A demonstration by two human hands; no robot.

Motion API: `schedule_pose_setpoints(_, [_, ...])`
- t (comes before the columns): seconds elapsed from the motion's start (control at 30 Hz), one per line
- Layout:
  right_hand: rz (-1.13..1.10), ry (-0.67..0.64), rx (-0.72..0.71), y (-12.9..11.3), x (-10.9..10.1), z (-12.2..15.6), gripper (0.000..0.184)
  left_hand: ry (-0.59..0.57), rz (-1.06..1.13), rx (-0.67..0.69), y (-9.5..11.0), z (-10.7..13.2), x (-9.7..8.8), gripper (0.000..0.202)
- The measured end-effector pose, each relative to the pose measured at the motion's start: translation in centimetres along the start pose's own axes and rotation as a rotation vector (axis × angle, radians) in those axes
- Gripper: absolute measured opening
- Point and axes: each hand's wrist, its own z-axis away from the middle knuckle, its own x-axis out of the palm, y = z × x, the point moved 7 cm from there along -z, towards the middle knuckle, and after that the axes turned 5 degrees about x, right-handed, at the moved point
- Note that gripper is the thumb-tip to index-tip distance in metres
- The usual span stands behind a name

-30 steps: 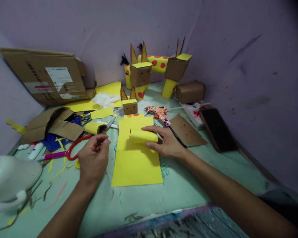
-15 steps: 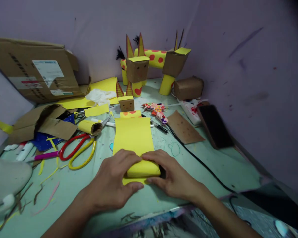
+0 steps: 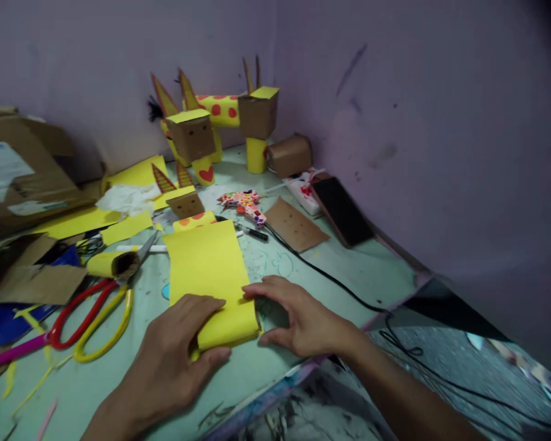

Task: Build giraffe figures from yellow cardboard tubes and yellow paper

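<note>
A yellow paper sheet [image 3: 206, 257] lies lengthwise on the table, its near end wrapped into a flattened roll [image 3: 229, 324]. My left hand [image 3: 179, 343] is closed over the roll's left end, fingers on top and thumb along the near side. At the right end, my right hand [image 3: 298, 315] curves around the roll; a fingertip rests on the paper and the thumb touches the lower corner. What is inside the roll is mostly hidden. Just beyond the sheet lies a small cardboard-headed animal figure [image 3: 186, 205] with a spotted yellow body.
Scissors [image 3: 80, 318] with red and yellow handles lie left, beside a short yellow-covered tube [image 3: 108, 264]. Behind stand two giraffe-like figures [image 3: 195, 138]. A patterned glue gun [image 3: 243, 202], its black cord [image 3: 326, 272], a marker [image 3: 257, 234], brown cardboard [image 3: 294, 226] and a phone [image 3: 342, 211] are right.
The view has turned right, so everything appears further left. My right hand has shifted toward the roll's right end, its fingers wider apart. The yellow flap below the roll no longer shows.
</note>
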Motion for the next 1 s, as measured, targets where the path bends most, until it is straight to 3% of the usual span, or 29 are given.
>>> schedule_pose_setpoints(0.37, [0.082, 0.060, -0.140, -0.4, -0.1, -0.1, 0.044, 0.056, -0.067, -0.023, -0.7, 0.5, 0.4, 0.037])
schedule_pose_setpoints(0.67, [0.073, 0.005, -0.117, -0.4, -0.1, -0.2, 0.041, 0.001, -0.015, -0.022, -0.6, 0.5, 0.5, 0.033])
schedule_pose_setpoints(0.77, [0.065, -0.004, -0.118, -0.3, 0.0, -0.2, 0.045, 0.020, 0.014, -0.061, -0.7, 0.6, 0.6, 0.030])
schedule_pose_setpoints(0.9, [0.047, 0.003, -0.126, -0.2, 0.1, 0.0, 0.065, 0.056, 0.046, -0.120, -0.9, 0.9, 0.7, 0.029])
schedule_pose_setpoints(1.0, [0.042, 0.009, -0.142, -0.2, 0.0, 0.0, 0.062, 0.065, 0.058, -0.142, -1.1, 0.9, 0.7, 0.027])
